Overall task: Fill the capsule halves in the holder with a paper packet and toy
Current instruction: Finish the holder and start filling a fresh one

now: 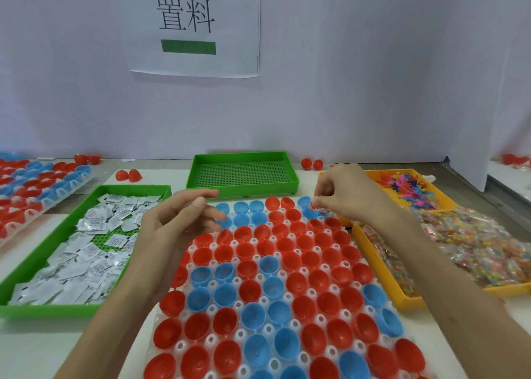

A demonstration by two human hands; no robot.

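Your right hand [342, 190] has its fingertips [316, 203] drawn together in a pinch at the far right corner of the holder [317, 319], just over a blue capsule half [305, 202]. Whether a toy sits between them is too small to tell, so check that you have one before you let go. Bring the pinch down to the mouth of the cup and release low, so the piece drops inside and does not bounce onto a neighbour.

Your left hand [175, 223] hovers over the far left of the holder with its fingers loose and apart, holding nothing. Send it to the paper packets [94, 252] in the green tray [43, 252] beside it and take one at a time. They lie heaped and overlapping, so two could easily come up together.

Every red and blue cup you can see looks bare, so the filling seems barely begun. Work row by row from the far edge toward you, packet from the left and toy from the right, and no cup gets missed. The bagged toys [482, 243] lie in the yellow tray [376, 266], touching the holder's right edge and close enough for a short reach
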